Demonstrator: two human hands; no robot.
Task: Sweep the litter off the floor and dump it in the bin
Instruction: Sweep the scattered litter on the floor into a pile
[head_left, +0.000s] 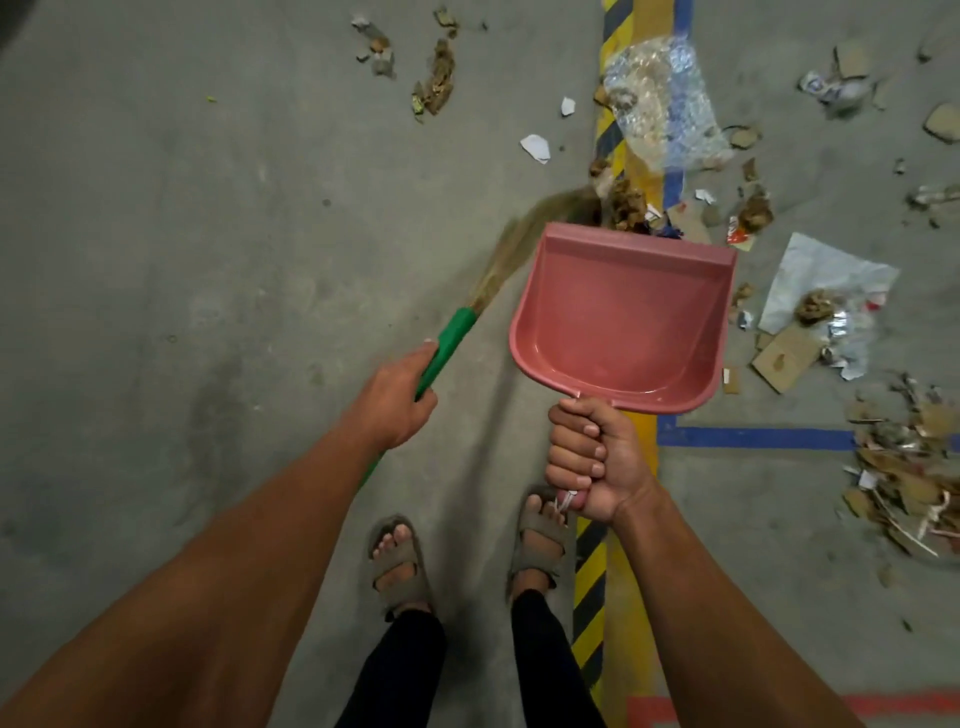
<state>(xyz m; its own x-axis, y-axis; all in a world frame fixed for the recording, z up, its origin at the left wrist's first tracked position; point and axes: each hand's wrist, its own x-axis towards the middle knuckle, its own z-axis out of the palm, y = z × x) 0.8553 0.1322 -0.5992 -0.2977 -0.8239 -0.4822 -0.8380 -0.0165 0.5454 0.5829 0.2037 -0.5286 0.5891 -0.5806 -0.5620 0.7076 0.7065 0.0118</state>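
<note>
Pink plastic dustpan (621, 317) and green-handled broom (445, 353) are held over a littered concrete floor (156, 208)

The dustpan handle is gripped in the right hand (592, 462), all fingers curled tightly round it, with the pan's open lip turned away toward a clump of brown litter (626, 202) lying on the yellow-and-black striped floor line (589, 587). The broom's green handle is clasped by the left hand (397, 400), fingers wrapped round it, and its blurred straw bristles (519, 244) are seen just beside the clump, left of the pan. Crumpled clear plastic (660, 98) is spread across the line beyond the pan; paper scraps (536, 147), cardboard pieces (779, 358) and a silvery wrapper (826, 280) are scattered to the right. Sandalled feet (400, 566) are seen below the hands. No bin can be made out
</note>
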